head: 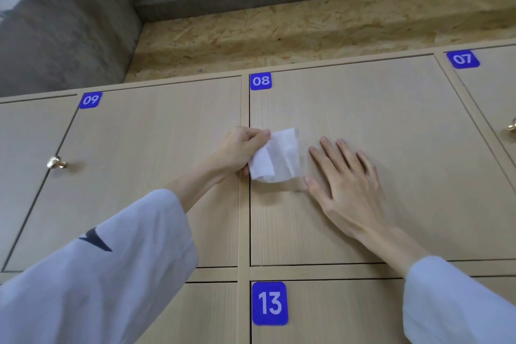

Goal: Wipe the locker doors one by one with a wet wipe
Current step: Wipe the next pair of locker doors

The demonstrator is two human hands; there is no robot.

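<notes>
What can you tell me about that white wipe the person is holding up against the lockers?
The wet wipe is a thin white sheet, folded over, with a crease down its middle and a rumpled lower corner. The left hand pinches its left edge, and the rest spreads flat against the left side of locker door 08. The right hand lies open just beside it, fingers straight; whether its thumb touches the wipe is unclear.

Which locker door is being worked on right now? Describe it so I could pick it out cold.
In the wall of light wood lockers, look along the top row under the chipboard strip. It is the door with the blue tag 08 in its upper left corner, between doors 09 and 07 and above 13. Only this one has the right hand flat on it and the left hand holding the white wipe against it.
</notes>
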